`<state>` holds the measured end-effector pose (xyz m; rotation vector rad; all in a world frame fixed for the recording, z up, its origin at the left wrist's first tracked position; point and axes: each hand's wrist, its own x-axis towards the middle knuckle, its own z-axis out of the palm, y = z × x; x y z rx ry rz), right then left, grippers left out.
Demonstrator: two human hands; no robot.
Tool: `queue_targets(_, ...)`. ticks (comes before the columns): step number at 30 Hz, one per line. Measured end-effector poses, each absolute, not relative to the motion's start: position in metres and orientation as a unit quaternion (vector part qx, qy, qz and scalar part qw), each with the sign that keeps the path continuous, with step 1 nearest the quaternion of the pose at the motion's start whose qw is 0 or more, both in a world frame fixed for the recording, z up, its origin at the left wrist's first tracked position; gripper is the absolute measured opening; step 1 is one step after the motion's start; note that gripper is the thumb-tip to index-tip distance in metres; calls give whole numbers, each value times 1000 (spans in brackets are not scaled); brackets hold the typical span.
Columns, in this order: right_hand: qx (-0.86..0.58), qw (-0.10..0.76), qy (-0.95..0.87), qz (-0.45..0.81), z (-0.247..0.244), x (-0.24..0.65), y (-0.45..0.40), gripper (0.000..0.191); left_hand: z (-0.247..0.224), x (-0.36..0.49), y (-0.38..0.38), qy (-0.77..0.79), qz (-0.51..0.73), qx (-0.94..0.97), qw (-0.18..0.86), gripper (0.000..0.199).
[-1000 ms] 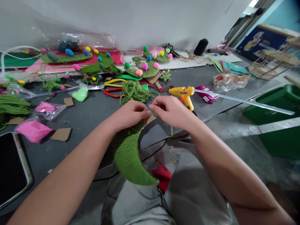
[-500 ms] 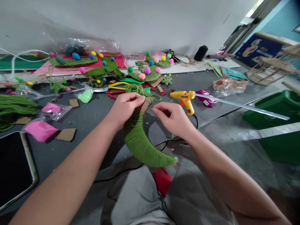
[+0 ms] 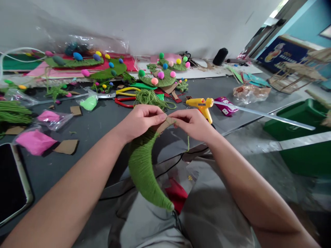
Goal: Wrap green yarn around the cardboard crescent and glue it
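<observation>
A cardboard crescent wrapped in green yarn (image 3: pixel 144 168) hangs over the table's front edge, its pale lower tip above my lap. My left hand (image 3: pixel 142 122) is closed on its upper end, thumb and fingers pinching beside the bare brown cardboard (image 3: pixel 165 124). At that bare end my right hand (image 3: pixel 192 122) is closed in a pinch on the green yarn strand (image 3: pixel 188 143), whose tail dangles below the palm. The exact grip at the fingertips is partly hidden. Just behind my hands lies a loose heap of green yarn (image 3: pixel 148 97).
A yellow glue gun (image 3: pixel 201 105) with a long glue stick lies behind my right hand. Scissors (image 3: pixel 107 96) and red-handled pliers (image 3: pixel 124 102) lie behind my left. Pompom-covered green pieces (image 3: pixel 160 82) line the back. A tablet (image 3: pixel 11 182) is at left, a green bin (image 3: pixel 305 137) at right.
The crescent has swung, its lower tip moving left and down toward my lap. My right hand has come up against the bare cardboard end, beside my left hand. The view has shifted slightly.
</observation>
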<state>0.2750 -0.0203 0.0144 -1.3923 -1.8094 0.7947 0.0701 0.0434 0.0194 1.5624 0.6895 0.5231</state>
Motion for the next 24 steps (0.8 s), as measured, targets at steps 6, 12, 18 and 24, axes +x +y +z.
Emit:
queue_targets(6, -557, 294, -731, 262, 25, 283, -20, 18, 14, 75, 42, 302, 119, 767, 554, 30)
queue_targets(12, -653, 280, -671, 211, 37, 286, -26, 13, 16, 71, 45, 337, 127, 772, 524, 25)
queue_targets(18, -672, 180, -662, 277, 41, 304, -45, 15, 26, 61, 51, 381, 250, 767, 452, 24)
queue_targets(24, -565, 316, -680, 345, 35, 291, -55, 68, 34, 63, 44, 353, 303, 761, 452, 24)
